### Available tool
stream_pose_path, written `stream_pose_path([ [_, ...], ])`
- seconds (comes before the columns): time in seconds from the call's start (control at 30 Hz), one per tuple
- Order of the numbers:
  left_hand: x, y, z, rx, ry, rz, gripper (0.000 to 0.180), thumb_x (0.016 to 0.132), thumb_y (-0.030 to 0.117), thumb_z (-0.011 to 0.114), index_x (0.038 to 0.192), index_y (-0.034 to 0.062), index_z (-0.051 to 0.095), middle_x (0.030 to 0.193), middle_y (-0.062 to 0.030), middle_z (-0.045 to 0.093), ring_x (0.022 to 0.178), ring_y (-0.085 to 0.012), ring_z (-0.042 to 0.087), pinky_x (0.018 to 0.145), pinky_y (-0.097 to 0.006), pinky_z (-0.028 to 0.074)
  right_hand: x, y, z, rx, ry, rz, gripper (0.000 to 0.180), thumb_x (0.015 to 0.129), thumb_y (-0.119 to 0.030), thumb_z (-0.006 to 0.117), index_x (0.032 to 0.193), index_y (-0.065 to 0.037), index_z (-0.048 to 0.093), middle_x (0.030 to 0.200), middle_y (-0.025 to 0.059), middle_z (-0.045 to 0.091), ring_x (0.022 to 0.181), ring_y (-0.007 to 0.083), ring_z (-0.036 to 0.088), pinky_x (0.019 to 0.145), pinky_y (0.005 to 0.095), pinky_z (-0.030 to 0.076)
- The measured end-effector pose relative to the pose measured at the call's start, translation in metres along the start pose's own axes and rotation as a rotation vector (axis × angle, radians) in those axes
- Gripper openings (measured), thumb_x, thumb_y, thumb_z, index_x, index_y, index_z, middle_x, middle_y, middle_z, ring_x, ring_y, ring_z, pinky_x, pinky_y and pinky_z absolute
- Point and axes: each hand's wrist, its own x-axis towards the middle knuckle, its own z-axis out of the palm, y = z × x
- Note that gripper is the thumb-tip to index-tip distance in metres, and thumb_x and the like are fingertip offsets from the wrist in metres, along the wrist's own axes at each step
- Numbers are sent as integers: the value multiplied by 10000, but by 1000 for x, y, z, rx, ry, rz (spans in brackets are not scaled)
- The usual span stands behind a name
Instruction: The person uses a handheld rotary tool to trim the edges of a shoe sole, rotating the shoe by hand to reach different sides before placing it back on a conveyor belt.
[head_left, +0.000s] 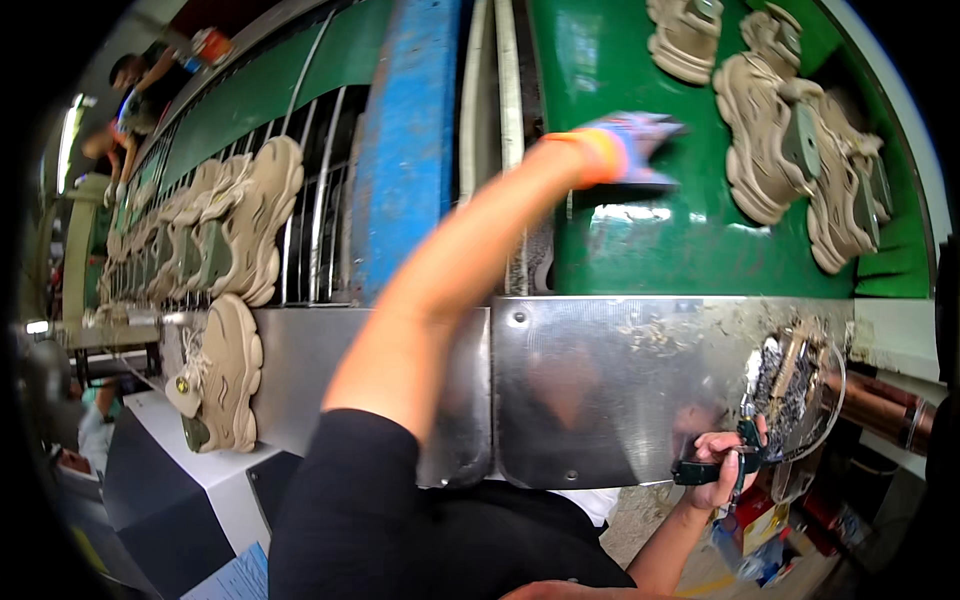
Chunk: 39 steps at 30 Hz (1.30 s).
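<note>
The left arm is stretched up and forward from a black sleeve, the bare forearm raised diagonally. The left hand (632, 148) is covered by a multicoloured glove with an orange cuff and is blurred, so its fingers cannot be made out. The right forearm is bent up from the lower edge, and the right hand (722, 460) is curled closed in a grip.

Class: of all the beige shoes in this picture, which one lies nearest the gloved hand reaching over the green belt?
The beige shoe lying just right of the gloved left hand, on the green belt. The other shoes sit farther right or far off on the left rack.
</note>
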Motion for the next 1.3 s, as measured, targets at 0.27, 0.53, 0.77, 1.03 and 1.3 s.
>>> stream_pose_path([
  [0.27,-424,-129,-293,517,37,-1008,1012,655,559,801,1437,59,397,1419,-206,465,1304,-323,461,1084,-403,375,5,-4,-1,14,-45,24,654,879,-143,496,1408,131,227,789,107,545,640,160,517,644,332,498],
  [0.53,-393,-42,-240,275,528,-1011,593,814,582,627,1041,38,693,1067,-213,665,969,-371,633,878,-427,485,9,1,-7,110,-117,44,562,931,-124,459,1443,12,270,803,72,525,700,144,505,689,296,459],
  [0.77,-386,138,-142,114,235,-226,278,789,324,723,711,86,602,704,-95,584,674,-296,589,622,-383,482,-2,2,0,99,-66,30,564,904,-154,466,1414,46,332,792,79,534,687,152,516,656,291,466],
  [1.03,-326,249,-115,157,173,185,566,707,445,747,1127,87,623,1102,-79,583,1060,-298,555,944,-444,430,-5,-6,-8,140,-80,-8,537,918,-131,477,1431,-35,349,821,60,543,686,137,517,637,269,466],
  [1.3,-248,261,-54,605,-87,175,273,769,292,651,986,128,627,876,-40,614,826,-230,617,723,-386,455,-14,-13,4,157,10,-12,517,908,-179,508,1394,-34,410,831,63,566,722,143,537,616,268,457],
])
